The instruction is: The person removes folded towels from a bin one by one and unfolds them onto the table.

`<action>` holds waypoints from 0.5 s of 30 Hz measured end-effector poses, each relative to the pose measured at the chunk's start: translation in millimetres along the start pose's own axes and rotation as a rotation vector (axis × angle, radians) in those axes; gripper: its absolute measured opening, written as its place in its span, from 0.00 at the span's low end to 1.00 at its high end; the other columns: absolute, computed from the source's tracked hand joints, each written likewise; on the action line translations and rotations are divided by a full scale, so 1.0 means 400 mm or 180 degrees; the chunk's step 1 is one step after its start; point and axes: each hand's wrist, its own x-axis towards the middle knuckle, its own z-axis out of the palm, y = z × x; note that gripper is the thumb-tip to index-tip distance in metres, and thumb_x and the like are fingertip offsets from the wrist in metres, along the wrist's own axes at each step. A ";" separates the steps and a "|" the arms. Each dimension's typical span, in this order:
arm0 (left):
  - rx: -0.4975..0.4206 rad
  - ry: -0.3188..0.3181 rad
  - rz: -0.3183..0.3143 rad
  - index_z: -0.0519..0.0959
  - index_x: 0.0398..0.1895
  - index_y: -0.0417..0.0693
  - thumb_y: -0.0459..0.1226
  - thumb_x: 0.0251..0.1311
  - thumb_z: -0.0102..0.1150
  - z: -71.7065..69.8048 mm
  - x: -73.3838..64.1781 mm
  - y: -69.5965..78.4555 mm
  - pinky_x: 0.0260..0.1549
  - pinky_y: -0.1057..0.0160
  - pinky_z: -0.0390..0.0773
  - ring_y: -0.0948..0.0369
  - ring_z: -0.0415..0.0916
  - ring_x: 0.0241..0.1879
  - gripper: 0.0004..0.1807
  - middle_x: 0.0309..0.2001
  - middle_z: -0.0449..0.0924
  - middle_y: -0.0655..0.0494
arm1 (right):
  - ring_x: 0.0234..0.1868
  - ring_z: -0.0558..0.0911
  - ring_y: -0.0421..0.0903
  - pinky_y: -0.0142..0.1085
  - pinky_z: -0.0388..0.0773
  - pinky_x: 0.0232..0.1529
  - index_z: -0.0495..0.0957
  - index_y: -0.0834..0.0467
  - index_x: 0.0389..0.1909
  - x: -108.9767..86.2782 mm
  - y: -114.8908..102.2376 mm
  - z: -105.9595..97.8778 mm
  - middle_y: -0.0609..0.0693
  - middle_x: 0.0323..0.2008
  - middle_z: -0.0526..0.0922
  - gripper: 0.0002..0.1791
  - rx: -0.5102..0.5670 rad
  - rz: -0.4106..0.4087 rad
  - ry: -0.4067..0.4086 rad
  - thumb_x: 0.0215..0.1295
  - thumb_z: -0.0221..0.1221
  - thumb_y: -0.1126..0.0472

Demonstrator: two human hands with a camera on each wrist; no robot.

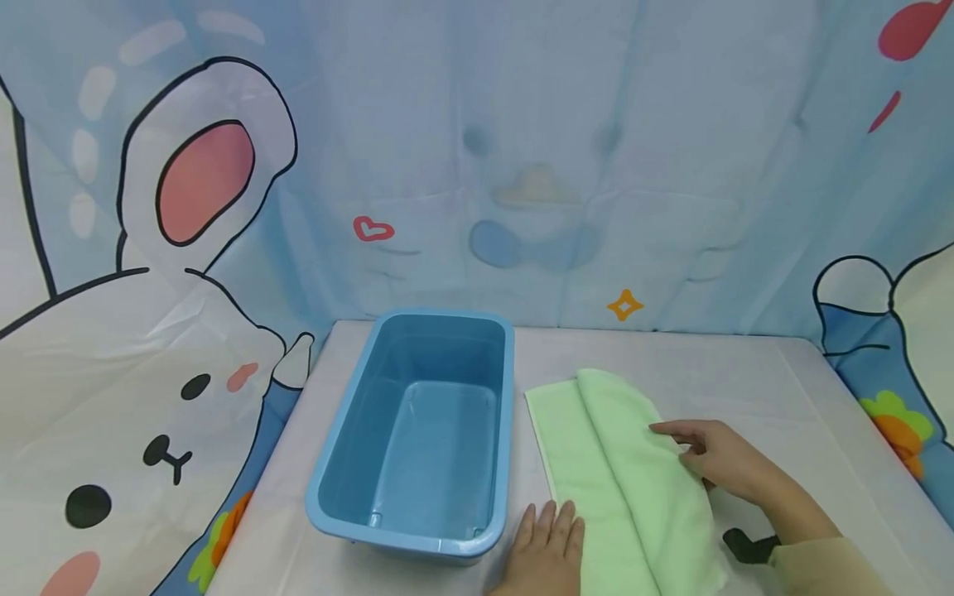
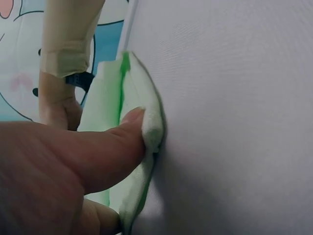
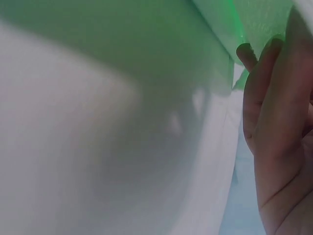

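Observation:
A light green towel (image 1: 607, 463) lies lengthwise on the white table, its right part folded over toward the left. At its right edge my right hand (image 1: 726, 459) pinches the cloth, index finger reaching over the top. The right wrist view shows curled fingers (image 3: 274, 93) against the towel's raised underside (image 3: 266, 19), with shadow below on the table. My left hand (image 1: 547, 546) rests with straight fingers at the towel's lower left edge. In the left wrist view, the left thumb (image 2: 115, 152) presses on the layered edge of the towel (image 2: 142, 98).
A blue plastic basin (image 1: 320, 497) with nothing in it stands left of the towel, close to my left hand. Behind the white table (image 1: 753, 372) hangs a blue curtain (image 1: 551, 124) with cartoon prints. A dark strap (image 1: 749, 546) sits around my right wrist.

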 end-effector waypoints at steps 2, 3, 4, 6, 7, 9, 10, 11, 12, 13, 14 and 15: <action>-0.0010 -0.0048 0.0009 0.53 0.83 0.61 0.74 0.62 0.46 -0.005 0.000 -0.005 0.77 0.51 0.56 0.59 0.48 0.82 0.51 0.84 0.46 0.62 | 0.17 0.69 0.43 0.41 0.78 0.22 0.71 0.54 0.73 -0.009 0.008 -0.005 0.74 0.71 0.67 0.31 -0.0012 0.0037 0.0018 0.69 0.49 0.71; -0.0019 -0.0082 0.0008 0.53 0.83 0.60 0.74 0.62 0.46 -0.008 0.001 -0.007 0.77 0.52 0.55 0.59 0.48 0.82 0.51 0.84 0.46 0.62 | 0.16 0.69 0.44 0.41 0.78 0.22 0.71 0.53 0.73 -0.013 0.011 -0.008 0.74 0.71 0.67 0.31 -0.0022 0.0067 0.0025 0.69 0.49 0.71; -0.0044 -0.0113 0.0009 0.53 0.83 0.60 0.73 0.62 0.48 -0.010 0.001 -0.009 0.77 0.52 0.55 0.59 0.47 0.83 0.51 0.84 0.45 0.62 | 0.20 0.74 0.44 0.41 0.79 0.23 0.70 0.54 0.73 -0.019 0.014 -0.011 0.73 0.72 0.66 0.32 -0.0022 0.0093 0.0016 0.68 0.48 0.71; -0.0077 -0.0167 0.0015 0.53 0.82 0.59 0.73 0.60 0.50 -0.017 -0.001 -0.015 0.77 0.52 0.55 0.59 0.47 0.82 0.53 0.84 0.46 0.61 | 0.30 0.80 0.48 0.41 0.79 0.25 0.68 0.55 0.74 -0.029 0.022 -0.017 0.73 0.73 0.64 0.32 -0.0018 0.0109 -0.0012 0.68 0.48 0.71; -0.0095 -0.0191 0.0013 0.54 0.82 0.59 0.73 0.60 0.50 -0.021 -0.002 -0.017 0.77 0.52 0.55 0.59 0.47 0.82 0.53 0.83 0.46 0.61 | 0.37 0.82 0.51 0.40 0.79 0.27 0.68 0.56 0.75 -0.033 0.026 -0.020 0.73 0.73 0.64 0.33 -0.0034 0.0118 -0.0020 0.68 0.47 0.71; -0.0142 -0.0222 -0.0005 0.54 0.82 0.59 0.74 0.58 0.52 -0.029 -0.008 -0.021 0.77 0.52 0.56 0.59 0.48 0.82 0.54 0.83 0.47 0.62 | 0.50 0.82 0.56 0.40 0.80 0.31 0.66 0.57 0.75 -0.041 0.036 -0.025 0.71 0.74 0.62 0.33 -0.0029 0.0159 -0.0037 0.68 0.47 0.71; -0.0176 -0.0230 -0.0013 0.55 0.82 0.59 0.74 0.57 0.53 -0.032 -0.011 -0.023 0.77 0.53 0.56 0.59 0.48 0.82 0.54 0.83 0.48 0.61 | 0.57 0.80 0.58 0.39 0.81 0.34 0.66 0.58 0.76 -0.044 0.042 -0.027 0.71 0.75 0.62 0.34 -0.0035 0.0164 -0.0042 0.67 0.47 0.71; -0.0196 -0.0242 -0.0024 0.55 0.82 0.58 0.74 0.57 0.53 -0.036 -0.013 -0.025 0.78 0.53 0.56 0.58 0.48 0.82 0.54 0.83 0.48 0.61 | 0.56 0.79 0.58 0.40 0.81 0.33 0.65 0.58 0.76 -0.046 0.049 -0.028 0.71 0.75 0.61 0.34 -0.0033 0.0182 -0.0028 0.67 0.48 0.71; -0.0218 -0.0267 -0.0044 0.55 0.82 0.59 0.74 0.57 0.53 -0.040 -0.016 -0.026 0.78 0.53 0.56 0.59 0.48 0.82 0.54 0.83 0.48 0.61 | 0.58 0.80 0.60 0.40 0.82 0.34 0.65 0.58 0.76 -0.049 0.055 -0.029 0.71 0.75 0.61 0.34 -0.0039 0.0210 -0.0013 0.67 0.48 0.71; -0.0224 -0.0300 -0.0060 0.55 0.82 0.59 0.74 0.56 0.53 -0.042 -0.018 -0.027 0.78 0.54 0.56 0.59 0.48 0.83 0.55 0.83 0.47 0.62 | 0.59 0.80 0.61 0.40 0.82 0.34 0.65 0.59 0.76 -0.052 0.061 -0.030 0.72 0.75 0.61 0.34 -0.0028 0.0239 -0.0010 0.66 0.49 0.71; -0.0224 -0.0322 -0.0076 0.55 0.82 0.59 0.75 0.55 0.53 -0.045 -0.021 -0.028 0.78 0.54 0.56 0.59 0.47 0.83 0.56 0.83 0.47 0.62 | 0.59 0.80 0.62 0.41 0.83 0.35 0.65 0.59 0.76 -0.055 0.067 -0.031 0.72 0.75 0.61 0.34 -0.0030 0.0266 -0.0005 0.67 0.49 0.70; -0.0202 -0.0351 -0.0085 0.54 0.82 0.59 0.75 0.55 0.53 -0.047 -0.022 -0.029 0.78 0.54 0.56 0.59 0.47 0.83 0.56 0.83 0.47 0.62 | 0.60 0.79 0.64 0.42 0.84 0.36 0.64 0.60 0.76 -0.058 0.073 -0.033 0.72 0.75 0.60 0.34 -0.0057 0.0285 0.0002 0.67 0.49 0.69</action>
